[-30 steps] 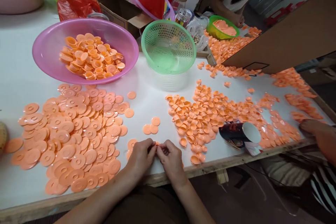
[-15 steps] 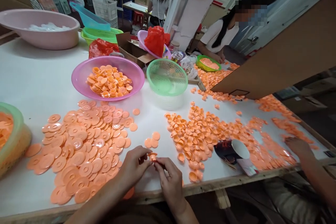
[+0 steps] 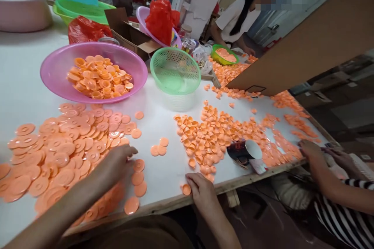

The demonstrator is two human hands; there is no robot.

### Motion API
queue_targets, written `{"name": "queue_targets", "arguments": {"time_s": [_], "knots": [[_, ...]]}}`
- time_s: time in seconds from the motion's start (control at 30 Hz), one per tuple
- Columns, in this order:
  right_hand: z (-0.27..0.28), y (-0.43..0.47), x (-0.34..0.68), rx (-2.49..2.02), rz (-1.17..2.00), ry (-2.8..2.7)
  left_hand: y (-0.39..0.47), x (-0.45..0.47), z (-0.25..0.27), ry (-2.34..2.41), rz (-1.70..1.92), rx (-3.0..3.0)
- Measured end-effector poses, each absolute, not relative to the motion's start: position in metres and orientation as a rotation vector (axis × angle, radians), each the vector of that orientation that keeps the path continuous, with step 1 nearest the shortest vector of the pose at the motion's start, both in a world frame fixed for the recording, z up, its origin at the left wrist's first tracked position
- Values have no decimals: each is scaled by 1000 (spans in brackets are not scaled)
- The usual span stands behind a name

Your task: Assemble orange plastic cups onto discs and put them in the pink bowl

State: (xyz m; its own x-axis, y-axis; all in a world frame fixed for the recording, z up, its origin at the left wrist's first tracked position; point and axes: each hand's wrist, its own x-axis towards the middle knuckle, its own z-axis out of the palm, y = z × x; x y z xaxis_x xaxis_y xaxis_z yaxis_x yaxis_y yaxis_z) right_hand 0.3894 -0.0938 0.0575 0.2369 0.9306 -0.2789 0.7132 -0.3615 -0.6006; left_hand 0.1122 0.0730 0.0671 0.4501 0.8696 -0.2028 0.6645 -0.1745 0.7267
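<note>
My left hand (image 3: 118, 165) reaches over the right side of a heap of flat orange discs (image 3: 66, 148). Its index finger stretches out to the right and the other fingers are partly hidden; I see nothing held in it. Near the table's front edge, my right hand (image 3: 201, 190) has its fingertips on a small orange cup (image 3: 186, 189), whose round mouth faces me. Several single discs (image 3: 138, 179) lie between the hands. Beyond my right hand spreads a pile of similar small cups (image 3: 204, 136).
A pink basin (image 3: 54, 66) with orange cup-shaped pieces stands behind the discs, beside a green strainer basket (image 3: 175, 87). A dark mug (image 3: 237, 151) lies among the cups. At right, a co-worker's hand (image 3: 311, 149) touches the table edge; a cardboard sheet (image 3: 306, 42) leans behind.
My hands have parted: left back over the discs, right down to a cup. The orange piece they held between them is out of both hands. The camera view has shifted.
</note>
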Motion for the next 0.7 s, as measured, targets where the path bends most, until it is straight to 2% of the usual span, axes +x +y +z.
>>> {"name": "queue_targets", "arguments": {"time_s": [0.17,0.43,0.7], "knots": [[64,-90,380,-2188,957,-1560,26,158,37,1211,189,1981],[56,-40,349,-1955,890,-1287,22,176,36,1116,327,1966],[41,-30,320,-1971,985,-1303,19,171,25,1016,413,1935]]}}
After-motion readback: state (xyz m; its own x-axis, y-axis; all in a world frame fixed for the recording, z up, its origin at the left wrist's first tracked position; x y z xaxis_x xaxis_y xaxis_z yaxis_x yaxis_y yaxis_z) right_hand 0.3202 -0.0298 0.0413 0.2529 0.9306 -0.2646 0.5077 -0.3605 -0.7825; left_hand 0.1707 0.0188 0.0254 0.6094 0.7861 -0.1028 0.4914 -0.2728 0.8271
